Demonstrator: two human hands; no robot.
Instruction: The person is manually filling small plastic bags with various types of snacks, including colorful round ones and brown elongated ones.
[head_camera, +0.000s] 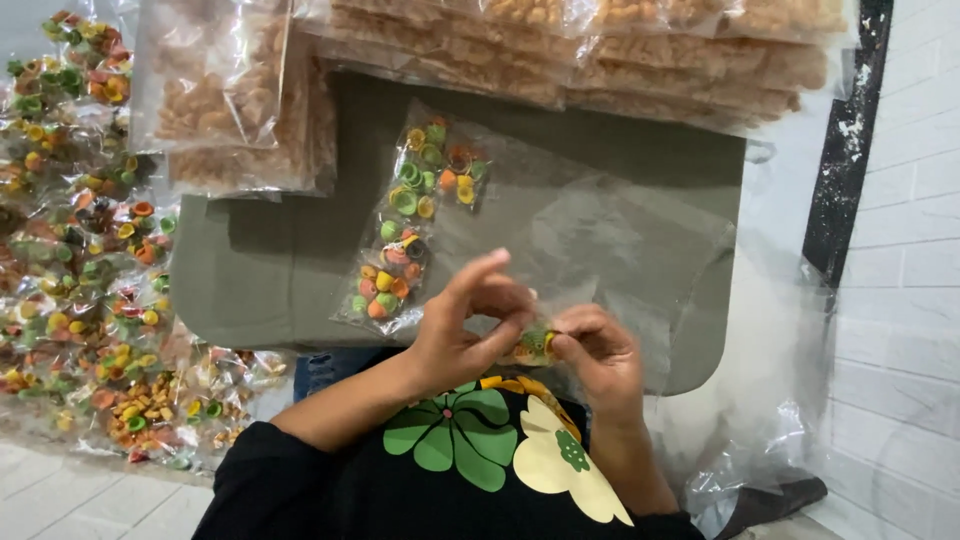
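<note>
A grey-green board fills the middle of the scene. Along its far edge lie stacked clear bags of brown crackers, and a heap of small packets of coloured snacks spreads over the floor on the left. On the board lies a long clear packet of coloured rings — beside loose clear plastic. At the near edge, the left hand and right hand meet, fingertips pinched on a small filled packet held between them — just above the lap.
</note>
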